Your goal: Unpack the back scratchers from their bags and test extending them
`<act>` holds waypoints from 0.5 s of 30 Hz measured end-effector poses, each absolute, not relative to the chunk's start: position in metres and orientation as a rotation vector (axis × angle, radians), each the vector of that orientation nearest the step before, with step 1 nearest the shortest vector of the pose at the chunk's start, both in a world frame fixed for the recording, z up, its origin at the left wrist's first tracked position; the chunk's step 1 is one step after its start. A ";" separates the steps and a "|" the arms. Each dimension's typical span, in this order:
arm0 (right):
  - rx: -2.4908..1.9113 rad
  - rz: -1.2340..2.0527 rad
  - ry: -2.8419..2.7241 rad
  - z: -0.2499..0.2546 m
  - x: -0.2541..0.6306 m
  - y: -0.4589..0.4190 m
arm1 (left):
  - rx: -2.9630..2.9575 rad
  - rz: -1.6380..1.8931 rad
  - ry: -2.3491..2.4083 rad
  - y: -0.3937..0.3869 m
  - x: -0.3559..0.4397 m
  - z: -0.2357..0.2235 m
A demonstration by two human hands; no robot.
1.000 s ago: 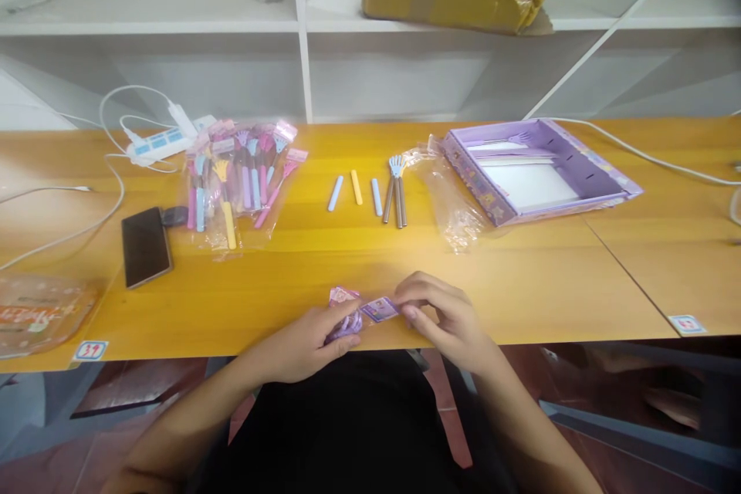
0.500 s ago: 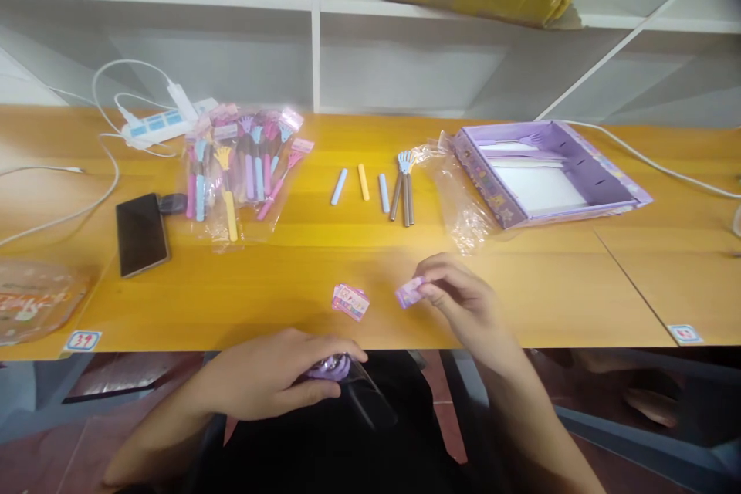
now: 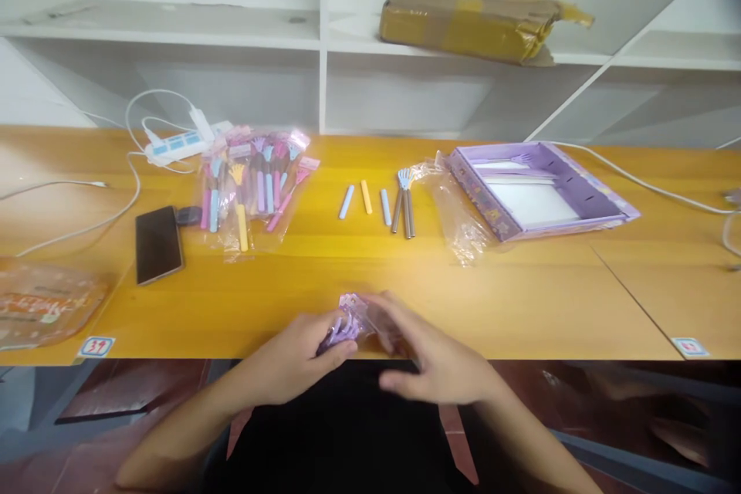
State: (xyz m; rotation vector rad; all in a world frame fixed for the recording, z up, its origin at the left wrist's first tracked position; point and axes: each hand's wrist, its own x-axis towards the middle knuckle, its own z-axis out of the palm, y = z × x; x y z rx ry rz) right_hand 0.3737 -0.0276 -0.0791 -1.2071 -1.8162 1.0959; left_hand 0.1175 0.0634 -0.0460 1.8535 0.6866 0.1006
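My left hand (image 3: 292, 359) is closed around a purple hand-shaped back scratcher (image 3: 343, 332) in clear plastic, at the table's front edge. My right hand (image 3: 437, 359), a little blurred, is beside it with thumb and fingers apart, its fingertips near the clear wrapper (image 3: 366, 318). A bit of pink printed card (image 3: 349, 299) shows just above the purple piece; whether it is inside the wrapper or on the table behind, I cannot tell. Farther back lie blue and yellow handle sleeves (image 3: 366, 197) and metal-stemmed back scratchers (image 3: 407, 204) with blue and yellow heads.
Bagged back scratchers (image 3: 255, 185) are piled at the left, near a phone (image 3: 158, 245) and a power strip (image 3: 182, 145). A purple box (image 3: 503, 228) and crumpled clear plastic (image 3: 463, 231) are at the right. A taped parcel (image 3: 463, 23) sits on the shelf.
My right hand has moved left and down to the wrapped back scratcher; the pink card it pinched no longer shows between its fingers. My left hand has risen to the table edge. The view has tilted up.
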 end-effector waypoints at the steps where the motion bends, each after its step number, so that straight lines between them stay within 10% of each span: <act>1: -1.136 1.116 -1.820 -0.077 0.370 -0.029 | 1.819 0.114 0.662 0.062 0.122 -0.049; 15: -1.359 0.402 -1.423 -0.004 0.453 -0.032 | 1.090 -0.294 0.191 0.012 0.154 -0.127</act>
